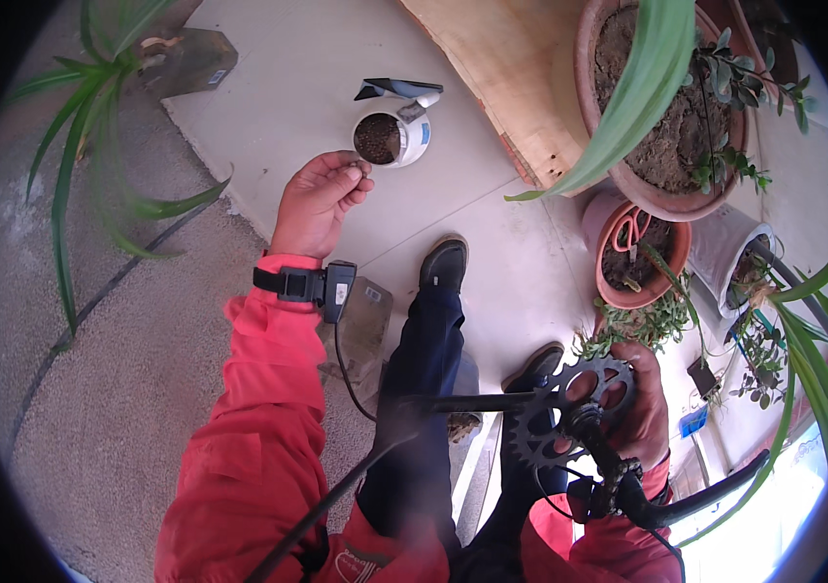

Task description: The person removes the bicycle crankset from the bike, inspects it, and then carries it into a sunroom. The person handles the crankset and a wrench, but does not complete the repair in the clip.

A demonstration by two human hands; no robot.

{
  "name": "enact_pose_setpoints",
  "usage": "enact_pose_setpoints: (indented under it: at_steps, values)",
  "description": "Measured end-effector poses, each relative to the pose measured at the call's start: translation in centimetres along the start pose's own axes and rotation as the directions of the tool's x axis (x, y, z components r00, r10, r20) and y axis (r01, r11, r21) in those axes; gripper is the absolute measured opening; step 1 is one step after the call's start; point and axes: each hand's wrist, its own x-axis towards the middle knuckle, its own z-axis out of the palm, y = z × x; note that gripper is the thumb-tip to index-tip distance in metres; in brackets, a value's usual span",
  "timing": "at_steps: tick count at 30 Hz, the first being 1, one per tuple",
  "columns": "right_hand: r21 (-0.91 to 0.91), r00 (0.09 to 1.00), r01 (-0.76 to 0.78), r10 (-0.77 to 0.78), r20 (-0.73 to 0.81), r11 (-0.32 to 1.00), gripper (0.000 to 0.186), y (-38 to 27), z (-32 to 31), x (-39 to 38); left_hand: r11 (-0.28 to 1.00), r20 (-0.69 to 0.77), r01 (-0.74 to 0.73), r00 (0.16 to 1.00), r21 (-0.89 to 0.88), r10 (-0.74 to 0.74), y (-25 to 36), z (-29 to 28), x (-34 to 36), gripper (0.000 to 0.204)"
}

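Note:
My left hand [326, 197] reaches forward with thumb and fingertips pinched together. Something small and dark shows at the fingertips, too small to name. Just beyond them stands a round white tub [416, 144] holding dark brown grains [377, 139]. A small grey-and-white piece [418, 107] lies across the tub's rim, and a dark folded packet [399, 88] is right behind it. At the lower right, my right hand [645, 413] is wrapped round a black bicycle crankset [579, 413]. The toothed chainring hides part of its fingers, though some show through the holes.
Terracotta pots [642, 291] with plants stand on the right, one with red-handled scissors [631, 231] in it. A wooden board [501, 78] lies at the back. Long-leaved plants [93, 97] hang at both sides. Clear plastic containers [360, 321] sit by my legs.

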Motion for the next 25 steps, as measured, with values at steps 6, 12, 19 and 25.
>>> enact_pose_setpoints:
  at_steps: [6, 12, 19, 25]
  values:
    - [-0.108, 0.997, -0.026, 0.019, -0.069, 0.994, 0.114, -1.0, 3.0, -3.2, 0.96, 0.137, -0.035, 0.988, -0.278, 0.076, 3.5, 1.9, -6.6, 0.022]
    - [-0.044, 0.995, -0.043, 0.039, -0.097, 0.998, 0.112, -2.5, 5.5, -6.5, 0.954, 0.145, -0.088, 0.98, -0.288, 0.134, 6.2, 4.1, -10.3, 0.023]
    - [-0.088, 0.987, -0.03, 0.016, -0.157, 0.996, 0.11, -3.0, 7.3, -9.6, 0.988, 0.027, -0.13, 0.991, -0.08, 0.132, 8.6, 5.2, -11.9, 0.022]
    - [-0.157, 0.987, 0.005, -0.03, -0.16, 0.988, 0.108, -3.3, 8.2, -11.3, 0.982, -0.02, -0.189, 0.982, 0.003, 0.189, 10.3, 5.2, -13.0, 0.023]
